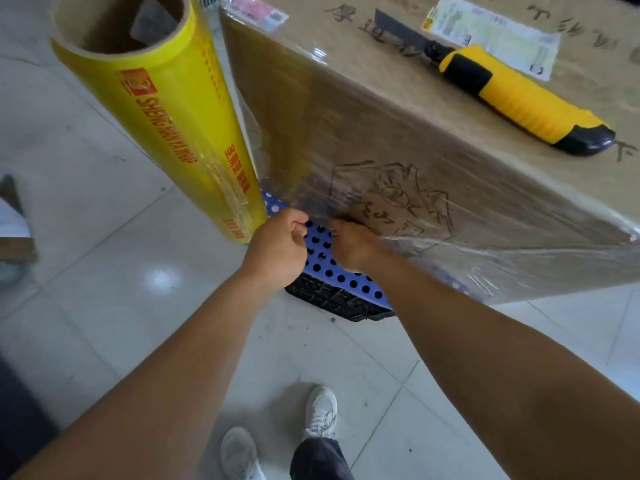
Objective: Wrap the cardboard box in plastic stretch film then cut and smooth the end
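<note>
Both fingers (300,226) on film (311,199) btm edge

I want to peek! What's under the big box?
The box sits on a blue board with round holes, over a black crate. Only that corner shows; the box hides the rest.

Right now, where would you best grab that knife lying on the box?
Grip the knife by its yellow handle, coming down from above. It lies flat on the box with the bare blade pointing toward the far end, so the thick ribbed middle is the safe part.
</note>
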### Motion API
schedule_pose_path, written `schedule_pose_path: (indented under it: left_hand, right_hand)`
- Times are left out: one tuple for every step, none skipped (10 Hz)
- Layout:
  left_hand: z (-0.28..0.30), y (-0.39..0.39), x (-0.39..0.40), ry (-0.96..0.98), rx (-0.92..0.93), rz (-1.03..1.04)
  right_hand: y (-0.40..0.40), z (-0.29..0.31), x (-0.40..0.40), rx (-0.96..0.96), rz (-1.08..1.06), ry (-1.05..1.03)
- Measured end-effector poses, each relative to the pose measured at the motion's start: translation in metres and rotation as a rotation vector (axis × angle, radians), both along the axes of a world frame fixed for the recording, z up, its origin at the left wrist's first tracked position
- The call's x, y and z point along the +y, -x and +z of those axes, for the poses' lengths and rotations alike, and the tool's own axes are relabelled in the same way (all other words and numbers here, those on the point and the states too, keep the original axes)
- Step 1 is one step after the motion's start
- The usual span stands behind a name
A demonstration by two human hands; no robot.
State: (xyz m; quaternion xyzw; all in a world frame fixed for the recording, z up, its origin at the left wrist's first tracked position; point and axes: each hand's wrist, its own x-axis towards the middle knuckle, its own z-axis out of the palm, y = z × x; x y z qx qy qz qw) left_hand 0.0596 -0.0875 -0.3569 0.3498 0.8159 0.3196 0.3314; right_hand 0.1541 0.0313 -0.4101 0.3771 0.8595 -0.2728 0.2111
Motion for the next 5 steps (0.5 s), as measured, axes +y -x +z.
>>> schedule_pose_path:
  left_hand:
    - [-0.001,0.002,-0.001,0.009,0.005,0.029]
    - [0.001,0.003,-0.004,0.007,-0.008,0.045]
    - [0.004,0.000,-0.007,0.004,-0.014,0.059]
    - [0.012,-0.004,-0.009,-0.006,-0.016,0.048]
    - [0.022,-0.011,-0.013,-0.029,-0.011,0.017]
  right_hand:
    - [0.007,-0.005,0.002,0.072,-0.026,0.025]
    - [0.001,0.000,-0.001,0.182,-0.068,0.063]
    - [-0.005,0.018,-0.009,0.367,-0.140,0.068]
    - [-0.016,0.041,-0.022,0.433,-0.184,0.067]
    - [-0.031,0.058,-0.037,0.423,-0.154,0.013]
